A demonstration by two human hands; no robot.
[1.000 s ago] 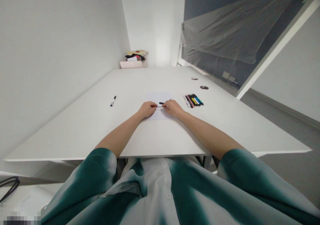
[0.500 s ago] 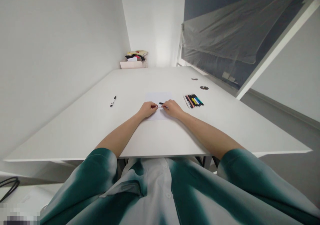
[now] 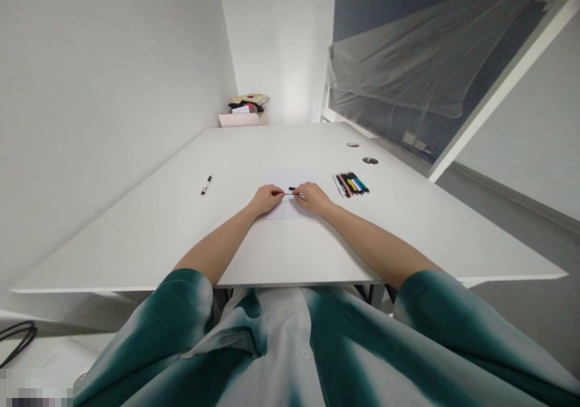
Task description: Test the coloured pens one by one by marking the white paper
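Over a white sheet of paper (image 3: pixel 285 211) on the table, my two hands face each other with a narrow gap between. A thin, dark, rod-like piece (image 3: pixel 289 194), possibly a pen refill, spans that gap. My left hand (image 3: pixel 266 200) pinches one end, where something reddish shows at the fingers. My right hand (image 3: pixel 315 198) is closed at the other end. A short black piece (image 3: pixel 292 188), like part of a pen, sticks out at the right fingertips; how it is held is partly hidden by the fingers.
Several pens and markers (image 3: pixel 351 184) lie in a row right of the paper. A single black-and-white pen (image 3: pixel 206 185) lies to the left. Two round metal grommets (image 3: pixel 370 160) sit near the table's right edge. A pink box (image 3: pixel 238 119) stands at the far end.
Both hands keep nearly the same pose around the thin piece. The whole view has shifted very slightly, with the table a little lower in the picture.
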